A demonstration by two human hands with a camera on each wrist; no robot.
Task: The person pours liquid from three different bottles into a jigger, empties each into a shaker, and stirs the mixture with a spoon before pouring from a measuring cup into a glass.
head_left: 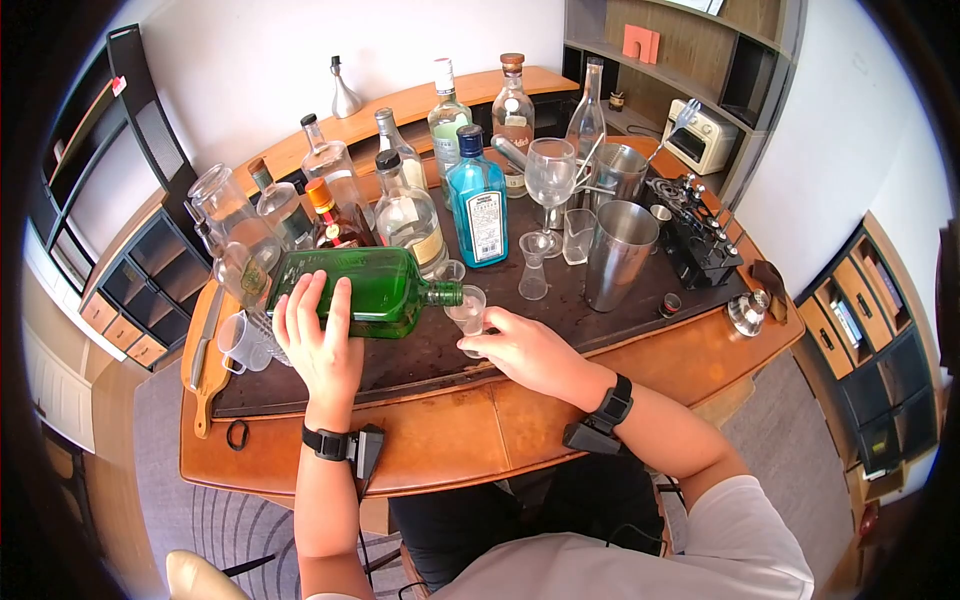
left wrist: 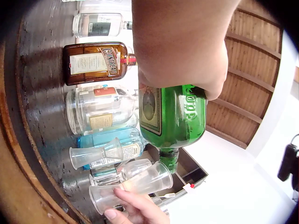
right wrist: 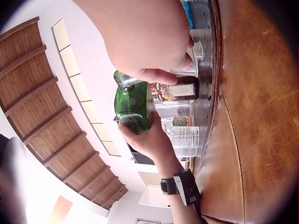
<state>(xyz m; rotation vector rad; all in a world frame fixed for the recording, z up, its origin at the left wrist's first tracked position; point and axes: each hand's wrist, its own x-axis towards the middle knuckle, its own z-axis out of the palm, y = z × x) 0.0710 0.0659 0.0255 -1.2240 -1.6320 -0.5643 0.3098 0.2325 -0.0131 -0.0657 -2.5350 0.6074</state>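
My left hand (head_left: 325, 345) grips a green glass bottle (head_left: 380, 295) by its body and holds it tipped on its side, neck to the right. The bottle's mouth is right at the rim of a clear double-ended jigger (left wrist: 152, 179). My right hand (head_left: 535, 350) pinches that jigger near its waist and lower cup, above the dark bar mat (head_left: 400, 372). In the right wrist view the fingers partly hide the jigger. A second clear jigger (head_left: 533, 275) stands on the mat beyond my right hand. Behind the green bottle stands a blue bottle (head_left: 478, 205) with a white label.
Several bottles, among them an amber Cointreau one (left wrist: 91, 63), crowd the far left. A stemmed glass (head_left: 550, 180) and a metal shaker tin (head_left: 620, 255) stand at right, near a black tool rack (head_left: 700, 235). A knife (head_left: 205, 345) lies on a wooden board (head_left: 203, 405).
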